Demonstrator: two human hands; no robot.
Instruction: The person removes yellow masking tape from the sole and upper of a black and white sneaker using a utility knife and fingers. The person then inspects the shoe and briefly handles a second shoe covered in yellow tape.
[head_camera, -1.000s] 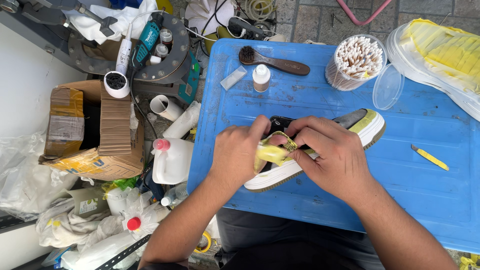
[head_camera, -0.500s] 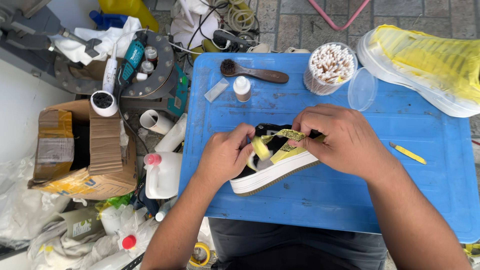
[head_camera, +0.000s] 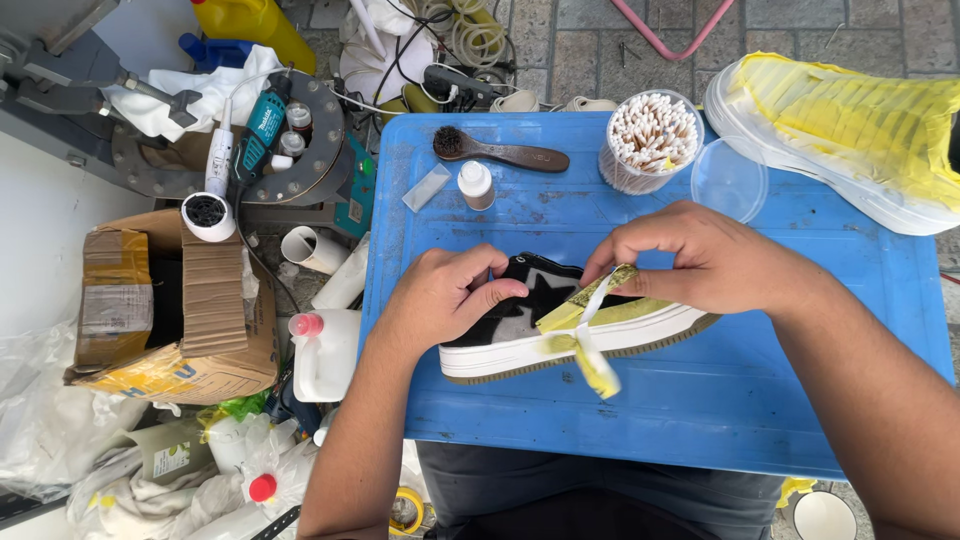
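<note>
Sneaker (head_camera: 520, 340) lies on its side near the middle of the blue worktop (head_camera: 700, 420), white sole edge toward the person, long axis running left to right with a slight upward tilt at the right end. Left hand (head_camera: 450, 300) rests on the left end, fingers curled over the dark upper with the thumb pressed along it, bracing the shoe rather than lifting it. Right hand (head_camera: 705, 255) sits over the right half, fingertips pinched shut on the upper end of a strip of yellow masking tape (head_camera: 590, 350) that runs down across the sole and hangs loose below it (lower end crumpled, free of the worktop as far as can be told). The tape crosses the shoe's long axis nearly at right angles, and the right hand is the nearer to it, gripping it at the top; the left hand is just beside it on the shoe. Against the view half a second ago, the strip now trails down over the sole where before it lay bunched on the upper between the hands, and the hands stand farther apart. Cotton swabs in a clear tub (head_camera: 652, 140), a wooden brush (head_camera: 500, 153) and a small white bottle (head_camera: 475, 185) stand along the far edge, well apart from the hands.
</note>
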